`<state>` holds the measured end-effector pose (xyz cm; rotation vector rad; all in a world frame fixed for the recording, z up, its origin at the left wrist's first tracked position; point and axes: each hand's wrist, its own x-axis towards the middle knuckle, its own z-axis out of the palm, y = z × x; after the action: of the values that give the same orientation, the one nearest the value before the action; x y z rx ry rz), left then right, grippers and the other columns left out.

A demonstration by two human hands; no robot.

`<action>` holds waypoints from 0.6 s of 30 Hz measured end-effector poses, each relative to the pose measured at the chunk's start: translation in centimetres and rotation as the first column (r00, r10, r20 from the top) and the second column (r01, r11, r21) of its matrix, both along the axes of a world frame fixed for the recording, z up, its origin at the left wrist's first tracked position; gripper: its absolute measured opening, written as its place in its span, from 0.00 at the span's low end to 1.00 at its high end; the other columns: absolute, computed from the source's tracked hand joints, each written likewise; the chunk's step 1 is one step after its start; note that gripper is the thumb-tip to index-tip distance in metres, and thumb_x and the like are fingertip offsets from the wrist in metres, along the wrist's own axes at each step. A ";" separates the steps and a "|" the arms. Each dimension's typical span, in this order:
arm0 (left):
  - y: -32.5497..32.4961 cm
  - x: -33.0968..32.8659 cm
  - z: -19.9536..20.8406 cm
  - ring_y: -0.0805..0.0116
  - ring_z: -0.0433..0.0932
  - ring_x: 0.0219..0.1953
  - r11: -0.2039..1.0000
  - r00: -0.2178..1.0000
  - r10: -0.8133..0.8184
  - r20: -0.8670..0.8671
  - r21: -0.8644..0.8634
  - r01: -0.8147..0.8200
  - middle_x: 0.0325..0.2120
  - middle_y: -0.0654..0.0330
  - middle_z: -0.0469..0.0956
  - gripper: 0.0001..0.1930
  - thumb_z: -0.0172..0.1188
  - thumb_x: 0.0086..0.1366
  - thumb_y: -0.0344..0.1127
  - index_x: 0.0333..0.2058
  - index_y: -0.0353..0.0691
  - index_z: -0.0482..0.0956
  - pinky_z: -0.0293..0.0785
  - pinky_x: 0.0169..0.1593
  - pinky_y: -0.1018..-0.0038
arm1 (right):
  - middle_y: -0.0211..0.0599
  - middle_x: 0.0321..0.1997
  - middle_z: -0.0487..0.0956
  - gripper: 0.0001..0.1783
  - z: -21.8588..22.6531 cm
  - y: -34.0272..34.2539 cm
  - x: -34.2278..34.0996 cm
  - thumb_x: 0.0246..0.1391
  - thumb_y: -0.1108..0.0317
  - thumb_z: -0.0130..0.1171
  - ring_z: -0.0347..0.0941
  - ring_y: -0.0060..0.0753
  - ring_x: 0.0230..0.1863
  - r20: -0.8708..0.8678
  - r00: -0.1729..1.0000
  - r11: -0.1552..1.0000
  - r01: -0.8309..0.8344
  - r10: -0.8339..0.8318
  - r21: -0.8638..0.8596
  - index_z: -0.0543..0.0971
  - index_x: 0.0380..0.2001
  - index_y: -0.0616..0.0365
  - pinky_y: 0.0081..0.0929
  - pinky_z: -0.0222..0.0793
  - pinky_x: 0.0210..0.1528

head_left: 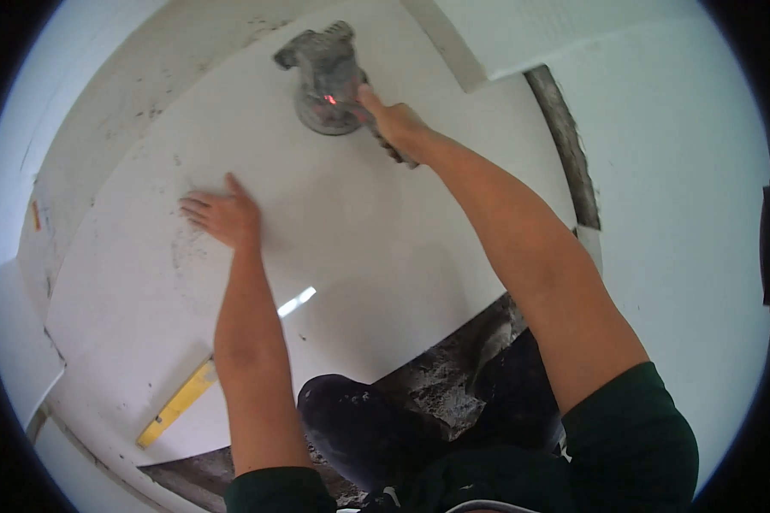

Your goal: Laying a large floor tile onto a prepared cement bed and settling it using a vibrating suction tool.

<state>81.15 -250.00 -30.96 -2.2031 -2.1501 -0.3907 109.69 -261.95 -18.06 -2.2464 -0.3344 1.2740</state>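
In the upper middle of the frame, the right hand has its fingers wrapped around the side handle of a grey, dust-covered power tool with a round base. A small red light glows on the tool, which sits base-down on a large, smooth white tile. Left of centre, the empty left hand is spread palm-down over the tile, its thumb wide of the fingers; whether the palm presses on the surface cannot be told. Grey smudges mark the tile near that hand. At lower left, a long yellow spirit level lies slantwise on the tile, its upper end by the left forearm. Rough, dark grey ground shows past the tile's lower edge, beside a knee in dark trousers. A dark, narrow gap borders the tile at upper right.
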 end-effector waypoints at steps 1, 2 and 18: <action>-0.1 0.1 -0.2 0.37 0.43 0.73 0.999 0.998 -0.034 0.049 -0.014 0.034 0.69 0.32 0.46 0.50 0.42 0.69 0.67 0.66 0.19 0.49 0.38 0.73 0.50 | 0.32 0.13 0.67 0.47 -0.1 -0.6 -0.1 0.51 0.17 0.38 0.64 0.31 0.13 -0.004 1.000 1.000 0.002 -0.002 -0.015 0.67 0.12 0.54 0.37 0.57 0.14; -0.1 0.0 -0.4 0.37 0.44 0.72 0.999 0.998 -0.034 0.047 0.016 0.033 0.69 0.31 0.47 0.50 0.42 0.68 0.68 0.66 0.19 0.49 0.39 0.73 0.50 | 0.32 0.13 0.67 0.47 -0.2 -1.4 -0.4 0.51 0.17 0.38 0.64 0.31 0.13 -0.007 1.000 1.000 0.019 -0.019 -0.018 0.67 0.12 0.54 0.37 0.57 0.14; 0.1 -0.2 -0.5 0.39 0.43 0.73 0.999 0.998 -0.016 0.055 -0.037 0.018 0.70 0.33 0.44 0.51 0.37 0.69 0.70 0.67 0.21 0.47 0.37 0.73 0.52 | 0.32 0.14 0.71 0.48 0.2 -17.4 -2.2 0.53 0.17 0.37 0.70 0.31 0.16 0.083 0.996 0.999 0.037 -0.037 0.004 0.71 0.13 0.55 0.38 0.64 0.18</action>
<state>80.99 -249.93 -31.50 -2.2581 -2.1852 -0.4201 107.46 -279.39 -17.82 -2.2972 -0.3238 1.1626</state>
